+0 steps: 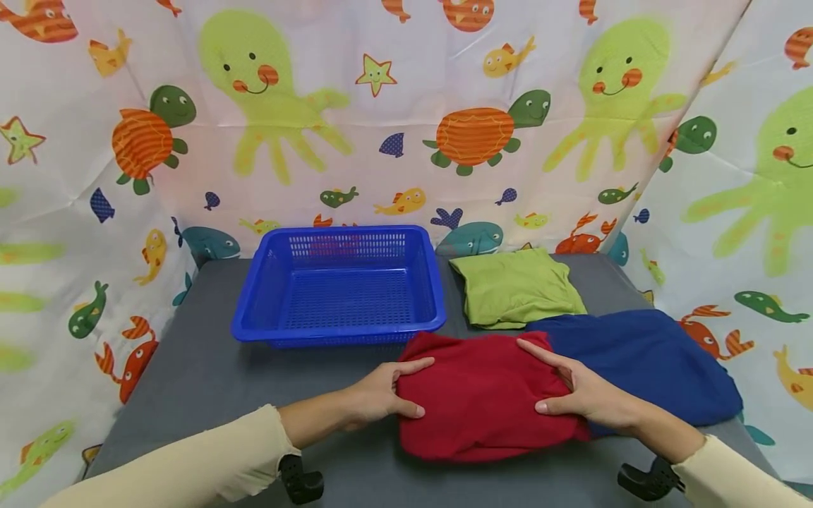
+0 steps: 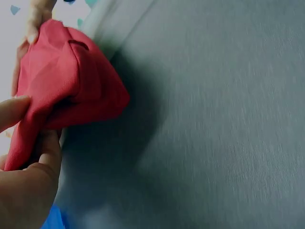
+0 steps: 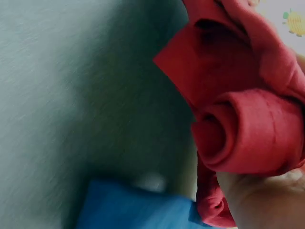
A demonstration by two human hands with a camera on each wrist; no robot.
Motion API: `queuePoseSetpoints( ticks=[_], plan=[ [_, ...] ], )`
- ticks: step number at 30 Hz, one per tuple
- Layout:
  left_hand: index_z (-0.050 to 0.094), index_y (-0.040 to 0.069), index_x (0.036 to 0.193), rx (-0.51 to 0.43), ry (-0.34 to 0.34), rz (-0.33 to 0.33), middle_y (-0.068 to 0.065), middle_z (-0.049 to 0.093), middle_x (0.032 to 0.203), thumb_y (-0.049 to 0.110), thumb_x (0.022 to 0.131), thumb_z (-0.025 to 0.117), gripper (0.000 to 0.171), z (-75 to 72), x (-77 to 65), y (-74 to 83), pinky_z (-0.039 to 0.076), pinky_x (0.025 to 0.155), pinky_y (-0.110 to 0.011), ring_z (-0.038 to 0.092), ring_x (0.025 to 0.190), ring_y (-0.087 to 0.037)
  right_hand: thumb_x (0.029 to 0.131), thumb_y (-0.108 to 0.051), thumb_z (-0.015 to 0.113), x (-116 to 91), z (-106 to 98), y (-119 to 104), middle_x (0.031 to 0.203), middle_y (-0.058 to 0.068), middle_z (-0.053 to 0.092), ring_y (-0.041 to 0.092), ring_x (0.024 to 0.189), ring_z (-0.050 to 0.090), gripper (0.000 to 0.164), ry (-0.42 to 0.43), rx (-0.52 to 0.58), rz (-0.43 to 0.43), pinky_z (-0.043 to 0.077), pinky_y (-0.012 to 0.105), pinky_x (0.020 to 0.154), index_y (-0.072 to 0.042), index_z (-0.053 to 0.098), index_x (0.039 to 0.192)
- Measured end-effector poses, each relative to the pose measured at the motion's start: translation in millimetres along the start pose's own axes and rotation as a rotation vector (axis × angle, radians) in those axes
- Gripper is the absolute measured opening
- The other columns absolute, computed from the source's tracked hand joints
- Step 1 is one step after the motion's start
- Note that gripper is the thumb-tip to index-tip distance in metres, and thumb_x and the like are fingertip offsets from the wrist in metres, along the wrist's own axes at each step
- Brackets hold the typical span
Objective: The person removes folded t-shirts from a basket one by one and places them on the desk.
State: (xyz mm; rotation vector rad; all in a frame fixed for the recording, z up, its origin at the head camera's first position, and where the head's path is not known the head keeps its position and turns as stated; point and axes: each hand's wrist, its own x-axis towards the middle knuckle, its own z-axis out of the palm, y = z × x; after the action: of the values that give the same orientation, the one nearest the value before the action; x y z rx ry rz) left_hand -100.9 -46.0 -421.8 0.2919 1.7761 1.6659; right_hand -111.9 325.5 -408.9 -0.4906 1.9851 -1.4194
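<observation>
A folded red cloth (image 1: 476, 395) is held between both hands, above the front middle of the table. At its left edge my left hand (image 1: 380, 392) grips it, thumb on the near side and fingers towards the back. My right hand (image 1: 593, 394) holds the opposite edge with thumb and fingers spread apart. Seen from the left wrist, the red cloth (image 2: 71, 81) hangs in layered folds over the grey surface, casting a shadow. In the right wrist view, one end of the red cloth (image 3: 252, 133) is rolled into a spiral above the right hand (image 3: 267, 200).
A blue plastic basket (image 1: 338, 334) stands at the back left of the grey table (image 1: 254, 402). To its right lies a folded green cloth (image 1: 521, 289). A dark blue cloth (image 1: 654, 367) lies at the right, partly behind the right hand. A sea-animal printed curtain (image 1: 394, 92) surrounds the table.
</observation>
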Motion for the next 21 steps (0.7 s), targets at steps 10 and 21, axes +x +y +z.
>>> queuePoseSetpoints(
  ticks=[10,21],
  plan=[
    [0.028,0.014,0.161,0.007,-0.027,-0.021,-0.013,0.064,0.134,-0.007,0.086,0.073,0.09,-20.0,-2.3,-26.7,0.054,0.097,-0.027,0.063,0.116,-0.015,0.096,-0.01,0.066,27,6,18,0.16,0.02,0.028,0.01,0.13,0.051,0.089,-0.057,0.002,-0.008,0.051,0.026,0.1,-0.024,0.011,0.165],
    [0.032,0.017,0.16,0.091,-0.055,0.004,-0.012,0.063,0.136,-0.005,0.087,0.072,0.086,-31.6,7.9,-38.1,0.054,0.089,-0.022,0.064,0.104,-0.008,0.095,-0.011,0.067,32,1,38,0.163,0.021,0.019,0.019,0.136,0.042,0.091,-0.095,-0.024,0.019,0.047,0.023,0.103,-0.021,0.01,0.165]
  ],
)
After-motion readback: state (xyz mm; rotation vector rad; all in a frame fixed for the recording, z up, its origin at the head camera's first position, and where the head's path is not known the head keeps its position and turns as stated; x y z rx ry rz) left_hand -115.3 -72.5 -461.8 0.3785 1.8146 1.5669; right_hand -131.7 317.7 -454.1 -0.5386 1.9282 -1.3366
